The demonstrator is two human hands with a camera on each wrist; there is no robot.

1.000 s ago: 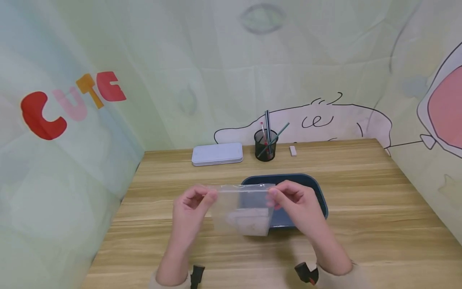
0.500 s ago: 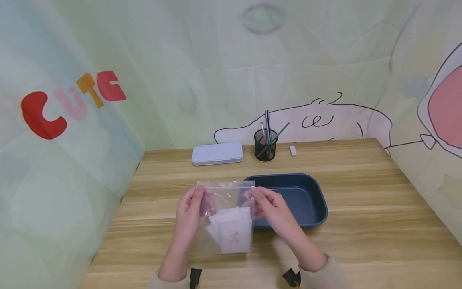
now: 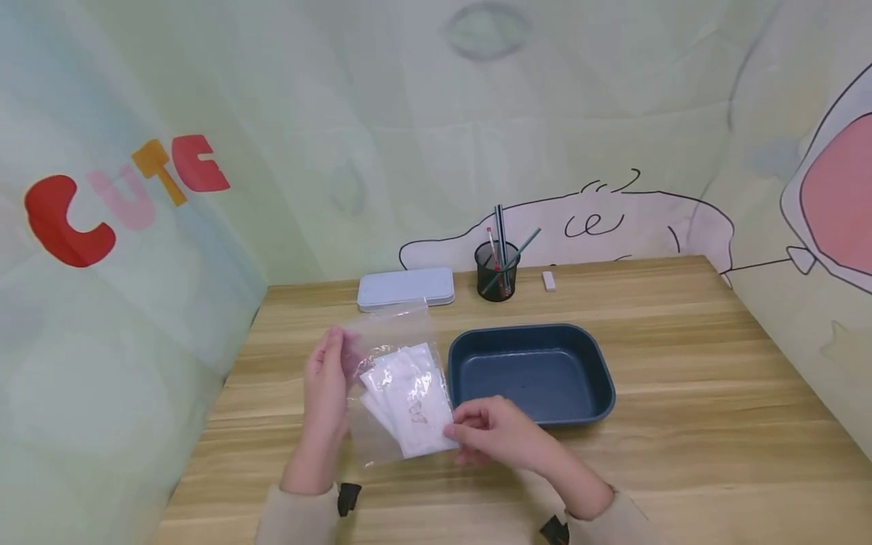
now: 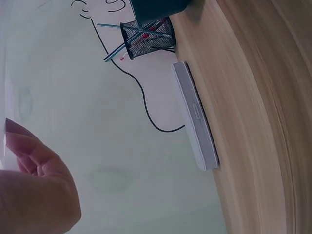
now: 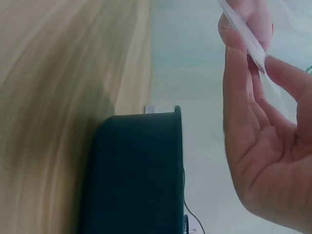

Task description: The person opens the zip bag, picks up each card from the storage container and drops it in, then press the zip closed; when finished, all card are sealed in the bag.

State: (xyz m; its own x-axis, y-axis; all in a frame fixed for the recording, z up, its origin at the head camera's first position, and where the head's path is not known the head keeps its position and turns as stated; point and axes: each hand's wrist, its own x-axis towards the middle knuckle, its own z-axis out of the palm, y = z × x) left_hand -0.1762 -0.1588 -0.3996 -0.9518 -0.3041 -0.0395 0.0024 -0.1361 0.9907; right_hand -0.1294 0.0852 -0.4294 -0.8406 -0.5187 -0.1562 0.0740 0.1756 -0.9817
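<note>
A clear plastic zip bag [image 3: 395, 333] is held tilted above the table, with several white folded packets [image 3: 415, 401] inside; the front one bears a small brownish mark. My left hand [image 3: 325, 386] grips the bag's left edge near its top, some fingers showing pink through the plastic. At the lower right corner, my right hand [image 3: 500, 431] pinches the bag between thumb and fingers. In the right wrist view the bag appears edge-on as a thin white strip [image 5: 246, 36] between thumb and fingers. The left wrist view catches only part of my left hand [image 4: 41, 180] at its edge.
Just right of the bag stands a dark blue rectangular basin [image 3: 599, 363] on the wooden table [image 3: 695, 363]. Along the back are a pale flat case [image 3: 409, 288], a black mesh cup [image 3: 496, 284] with pens, and a small white eraser-like block [image 3: 548, 281]. A printed curtain hangs behind.
The bag has moved left and turned tilted, its packets now showing face-on. My right hand has slid from the top right corner down to the lower right corner; my left hand has shifted left.
</note>
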